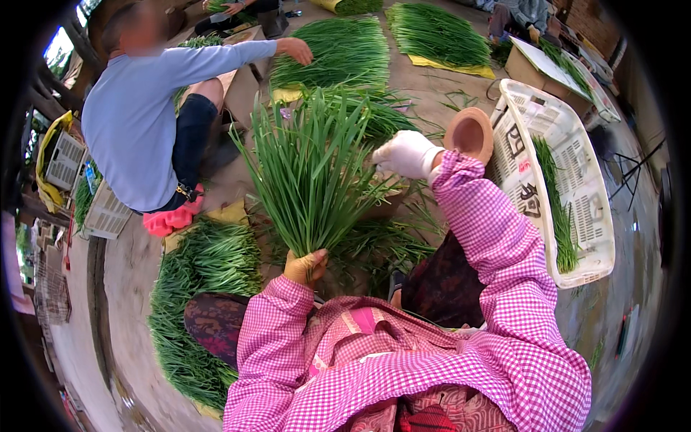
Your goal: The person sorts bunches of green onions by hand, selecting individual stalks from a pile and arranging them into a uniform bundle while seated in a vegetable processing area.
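Observation:
My left hand (306, 266), in a tan glove, grips an upright bunch of long green leaves (302, 180) by its narrow lower end, with the blades fanning out above it. My right hand (407, 154), in a white glove, is raised just right of the bunch's upper leaves with fingers curled; what they hold, if anything, is hidden or too small to make out. Loose leaves (381, 241) lie on the ground below. A large pile of leaves (191, 309) on yellow sacking lies beside my left leg.
A white crate (590, 216) with leaves stands at right, by a round clay-coloured vessel (468, 137). A person in light blue (137, 126) sits at left, reaching over leaf piles (331, 57). Other people sit at the back, near more piles and a board-topped box (540, 68).

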A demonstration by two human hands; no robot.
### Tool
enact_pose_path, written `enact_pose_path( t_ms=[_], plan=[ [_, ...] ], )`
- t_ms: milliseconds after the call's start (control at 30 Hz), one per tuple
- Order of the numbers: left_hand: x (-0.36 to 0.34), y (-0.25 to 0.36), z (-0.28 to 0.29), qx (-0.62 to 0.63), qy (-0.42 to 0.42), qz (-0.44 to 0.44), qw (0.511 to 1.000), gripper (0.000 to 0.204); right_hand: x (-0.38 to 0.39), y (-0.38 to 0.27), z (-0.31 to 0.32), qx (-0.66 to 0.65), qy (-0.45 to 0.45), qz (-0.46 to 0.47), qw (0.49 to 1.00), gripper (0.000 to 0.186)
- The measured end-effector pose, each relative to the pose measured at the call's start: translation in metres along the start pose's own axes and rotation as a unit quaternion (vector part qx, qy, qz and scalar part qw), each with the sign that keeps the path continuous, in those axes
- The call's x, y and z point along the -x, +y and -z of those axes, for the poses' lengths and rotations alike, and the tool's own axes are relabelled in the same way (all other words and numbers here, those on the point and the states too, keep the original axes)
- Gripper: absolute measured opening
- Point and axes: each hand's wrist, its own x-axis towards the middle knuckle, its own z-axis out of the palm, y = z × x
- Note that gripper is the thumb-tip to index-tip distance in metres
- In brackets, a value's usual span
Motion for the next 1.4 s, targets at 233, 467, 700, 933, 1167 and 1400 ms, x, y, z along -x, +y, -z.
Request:
enact_pose_path(
  t_ms=[233, 467, 700, 933, 1167, 1400],
  plan=[
    [0.016, 0.005, 0.007, -0.069, 0.015, 0.025, 0.997, 0.032, 0.008, 0.008, -0.016, -0.511, 0.045, -0.003, 0.859, 0.015],
    [0.003, -0.005, 0.003, -0.113, 0.035, 0.05, 0.992, 0.029, 0.019, 0.045, 0.01, -0.368, 0.329, -0.242, 0.835, 0.025],
    [-0.001, -0.01, 0.003, -0.128, 0.005, 0.07, 0.989, 0.03, 0.002, 0.04, -0.006, -0.041, 0.334, -0.081, 0.938, 0.029],
    [0.003, -0.011, -0.003, -0.149, 0.012, 0.099, 0.984, 0.031, -0.018, 0.025, -0.037, -0.085, 0.177, -0.062, 0.979, 0.035],
    [0.007, -0.007, -0.003, -0.142, 0.013, 0.1, 0.985, 0.03, -0.018, 0.016, -0.032, -0.071, 0.207, -0.081, 0.973, 0.022],
    [0.008, -0.006, -0.007, -0.123, 0.007, 0.1, 0.987, 0.03, -0.009, 0.049, -0.023, -0.24, 0.371, -0.235, 0.865, 0.031]
  ],
)
